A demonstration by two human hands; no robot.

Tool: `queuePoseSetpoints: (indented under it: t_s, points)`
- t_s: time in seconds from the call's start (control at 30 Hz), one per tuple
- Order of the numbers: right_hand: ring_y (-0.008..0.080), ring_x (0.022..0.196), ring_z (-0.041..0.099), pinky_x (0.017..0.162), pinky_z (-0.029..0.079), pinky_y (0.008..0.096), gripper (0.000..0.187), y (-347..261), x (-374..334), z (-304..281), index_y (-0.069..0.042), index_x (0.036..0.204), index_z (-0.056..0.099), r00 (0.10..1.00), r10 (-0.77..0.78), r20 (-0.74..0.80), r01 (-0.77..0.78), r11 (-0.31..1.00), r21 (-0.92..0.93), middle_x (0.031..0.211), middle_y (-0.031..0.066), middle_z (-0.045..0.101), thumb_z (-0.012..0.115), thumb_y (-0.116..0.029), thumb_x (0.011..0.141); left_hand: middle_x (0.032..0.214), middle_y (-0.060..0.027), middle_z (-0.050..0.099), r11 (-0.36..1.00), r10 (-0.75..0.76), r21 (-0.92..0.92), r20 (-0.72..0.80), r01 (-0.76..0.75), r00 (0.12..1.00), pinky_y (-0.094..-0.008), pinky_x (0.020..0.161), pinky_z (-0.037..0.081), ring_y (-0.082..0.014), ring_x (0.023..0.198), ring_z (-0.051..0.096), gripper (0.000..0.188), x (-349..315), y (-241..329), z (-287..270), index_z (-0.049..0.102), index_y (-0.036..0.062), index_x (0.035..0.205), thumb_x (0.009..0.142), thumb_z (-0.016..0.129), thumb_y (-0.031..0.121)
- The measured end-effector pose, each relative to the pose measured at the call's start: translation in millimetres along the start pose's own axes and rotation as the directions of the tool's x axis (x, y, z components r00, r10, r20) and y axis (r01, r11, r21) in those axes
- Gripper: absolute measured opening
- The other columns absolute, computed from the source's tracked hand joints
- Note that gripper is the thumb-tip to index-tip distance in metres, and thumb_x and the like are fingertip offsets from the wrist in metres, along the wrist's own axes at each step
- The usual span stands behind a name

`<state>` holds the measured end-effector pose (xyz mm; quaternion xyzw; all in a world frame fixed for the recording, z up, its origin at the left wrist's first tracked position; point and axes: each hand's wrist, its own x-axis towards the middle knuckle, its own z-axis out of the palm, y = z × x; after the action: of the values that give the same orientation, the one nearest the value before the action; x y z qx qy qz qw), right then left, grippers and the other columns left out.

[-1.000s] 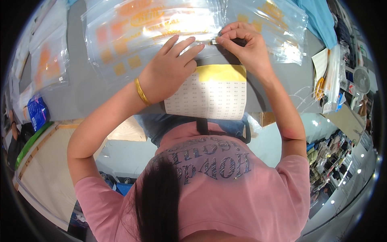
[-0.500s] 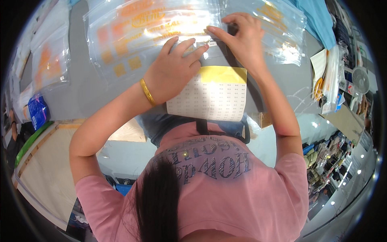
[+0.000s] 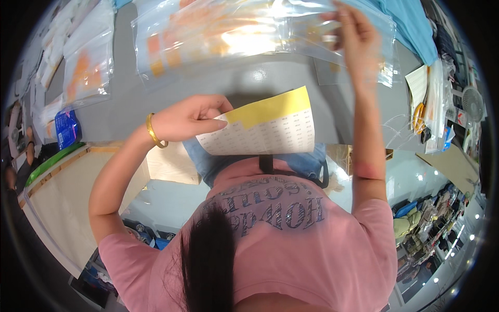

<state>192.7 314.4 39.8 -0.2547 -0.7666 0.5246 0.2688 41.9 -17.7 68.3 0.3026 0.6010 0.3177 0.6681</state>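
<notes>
My left hand [image 3: 189,117] is closed on the left end of a label sheet [image 3: 270,127], thumb on top and fingers curled beneath. The sheet is white with rows of small printed labels and a bare yellow strip along its far edge. It bends and tilts above the table's near edge. My right hand [image 3: 356,44] reaches far right over clear plastic bags [image 3: 244,39] with orange print. Its fingers are bent and blurred, and they seem to pinch a clear plastic bag [image 3: 306,36]. A small white patch shows beside the fingertips.
More clear bags [image 3: 88,73] lie at the left of the grey table [image 3: 244,80], near a blue packet [image 3: 67,127]. At the right are light-blue fabric [image 3: 410,26], orange-handled scissors [image 3: 418,117] and papers [image 3: 417,83]. A fan [image 3: 472,104] stands beyond.
My left hand has drawn back from the bags and lifted the label sheet's left end. My right hand has moved farther away and rightward over the bags, which have shifted.
</notes>
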Motion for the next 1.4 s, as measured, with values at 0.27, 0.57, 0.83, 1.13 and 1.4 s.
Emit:
queuePoseSetpoints:
  t_s: [0.27,0.57,0.83,1.13,1.4]
  points:
    - [0.0168,0.087,0.071,0.073,0.054,0.0307,0.036,7.4,48.6,-124.2,-0.005,0.133,0.066,0.919,-0.389,-0.059,0.097,0.369,-0.925,0.111,0.0066,0.077,0.068,-0.017,0.1,0.093,0.0055,0.071,0.986,0.132,-0.08,-0.158,-0.146,0.978,-0.0204,0.08,0.049,-0.001,0.085,0.059,0.031,19.8,5.9,-19.0,0.073,-0.0033,0.117,0.104,0.069,0.024]
    - [0.025,0.094,0.064,0.08,0.052,0.0358,0.026,-56.6,-91.7,54.9,-0.006,0.103,0.079,0.828,-0.421,0.371,0.507,0.845,-0.172,0.103,0.0048,0.073,0.086,-0.003,0.078,0.103,0.0034,0.072,0.94,0.152,-0.281,-0.166,-0.195,0.974,-0.0219,0.086,0.05,-0.0035,0.094,0.061,0.029,28.0,15.3,-12.9,0.075,0.0002,0.115,0.105,0.067,0.026]
    - [0.0261,0.09,0.064,0.079,0.049,0.0389,0.015,-55.0,-104.2,79.7,-0.004,0.089,0.077,0.895,-0.38,0.234,0.421,0.893,-0.16,0.102,0.0031,0.073,0.085,-0.006,0.077,0.101,0.0043,0.071,0.898,0.146,-0.378,-0.222,-0.223,0.964,-0.0225,0.084,0.049,-0.0032,0.092,0.06,0.029,28.8,-3.3,-4.2,0.074,0.0008,0.115,0.106,0.064,0.026]
    - [0.0255,0.087,0.063,0.077,0.047,0.038,0.02,-48.6,-110.5,79.7,-0.007,0.092,0.075,0.799,-0.52,0.3,0.593,0.764,-0.254,0.101,0.0028,0.072,0.086,-0.008,0.075,0.098,0.0017,0.074,0.897,0.107,-0.404,-0.201,-0.182,0.974,-0.0219,0.079,0.049,-0.0044,0.087,0.062,0.025,35.1,-0.1,-4.1,0.076,0.0002,0.108,0.102,0.071,0.023]
    - [0.0102,0.097,0.064,0.087,0.052,0.0268,0.014,-76.0,-21.9,36.9,0.001,0.094,0.075,0.942,0.17,0.29,-0.179,0.984,0.004,0.119,0.0034,0.069,0.072,-0.012,0.099,0.131,-0.0118,0.068,0.185,0.847,0.951,-0.027,-0.246,0.53,-0.044,0.11,0.047,-0.0334,0.13,0.057,0.011,67.4,1.5,-24.1,0.071,0.0017,0.095,0.091,0.069,0.012]
